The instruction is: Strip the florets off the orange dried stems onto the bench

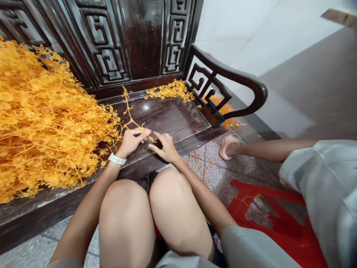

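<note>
My left hand (pixel 131 141), with a pale watch (pixel 117 159) on its wrist, pinches a thin yellow-orange plastic flower stem (pixel 130 117) between thumb and fingers. The stem's branched upper part reaches up and away over the dark wooden bench (pixel 178 111), and a short end pokes out past my fingertips. Just right of that end is my right hand (pixel 166 147), thumb and forefinger apart, with nothing visible between them. To the left, a large heap of similar yellow-orange stems (pixel 50 123) covers the bench and comes close to my left hand.
Small yellow-orange pieces (pixel 173 90) lie along the bench's back corner, beside the curved armrest (pixel 240 78). More orange bits (pixel 221 106) are on the floor beyond it. A red stool (pixel 237 204) lies at the lower right, near a person's foot in a pink shoe (pixel 229 146).
</note>
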Tool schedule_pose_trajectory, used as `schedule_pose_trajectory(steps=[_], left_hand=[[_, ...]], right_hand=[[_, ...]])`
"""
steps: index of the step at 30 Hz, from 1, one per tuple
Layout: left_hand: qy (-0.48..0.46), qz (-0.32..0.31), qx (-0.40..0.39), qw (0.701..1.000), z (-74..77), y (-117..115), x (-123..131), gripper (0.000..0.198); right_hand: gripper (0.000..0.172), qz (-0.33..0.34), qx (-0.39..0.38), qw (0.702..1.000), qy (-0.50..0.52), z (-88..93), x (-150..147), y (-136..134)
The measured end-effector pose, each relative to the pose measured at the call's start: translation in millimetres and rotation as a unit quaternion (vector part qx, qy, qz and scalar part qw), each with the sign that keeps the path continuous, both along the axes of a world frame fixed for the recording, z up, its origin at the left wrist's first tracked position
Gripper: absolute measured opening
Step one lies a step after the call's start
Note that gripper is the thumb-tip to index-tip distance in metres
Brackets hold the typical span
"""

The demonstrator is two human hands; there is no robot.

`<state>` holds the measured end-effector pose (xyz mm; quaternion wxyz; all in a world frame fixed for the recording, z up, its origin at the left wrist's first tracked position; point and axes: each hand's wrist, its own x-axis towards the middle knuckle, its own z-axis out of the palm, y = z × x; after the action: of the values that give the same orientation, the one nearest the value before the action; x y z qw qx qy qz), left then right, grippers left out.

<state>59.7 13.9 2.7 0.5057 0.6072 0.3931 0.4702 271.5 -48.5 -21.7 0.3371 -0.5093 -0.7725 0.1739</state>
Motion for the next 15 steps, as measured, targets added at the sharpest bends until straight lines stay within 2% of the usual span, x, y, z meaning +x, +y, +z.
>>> schedule_pose_trajectory(steps=[2, 5, 8, 10, 11, 12, 15], left_hand=[[0.015, -0.045, 0.025, 0.999, 0.2, -5.1, 5.1, 0.039], [0.068, -0.062, 0.083, 0.992, 0.7, -8.7, 6.3, 0.039], [0.130, 0.002, 0.161, 0.978, 6.0, -10.8, 1.2, 0.049], [0.129, 0.051, 0.198, 0.970, 11.8, -11.8, -2.3, 0.041], [0.124, 0.055, 0.211, 0.968, 14.4, -12.0, -3.5, 0.032], [0.123, 0.042, 0.217, 0.967, 16.2, -11.9, -4.2, 0.030], [0.155, -0.045, 0.209, 0.964, 14.6, -9.4, -4.8, 0.044]], right_hand=[[0.038, 0.018, 0.002, 0.999, 0.026, 1.4, 1.1, 1.3], [0.043, -0.018, 0.007, 0.997, 0.078, 2.8, 2.1, 2.0], [0.044, -0.054, 0.003, 0.994, 0.093, 2.5, 1.4, 2.2], [0.044, -0.026, -0.001, 0.997, 0.076, 1.3, 0.4, 2.9], [0.044, -0.005, 0.001, 0.998, 0.065, 0.4, -0.1, 3.3], [0.044, 0.014, 0.005, 0.998, 0.054, -0.5, -0.5, 3.7], [0.047, 0.039, 0.018, 0.998, 0.037, -2.8, -0.4, 5.3]])
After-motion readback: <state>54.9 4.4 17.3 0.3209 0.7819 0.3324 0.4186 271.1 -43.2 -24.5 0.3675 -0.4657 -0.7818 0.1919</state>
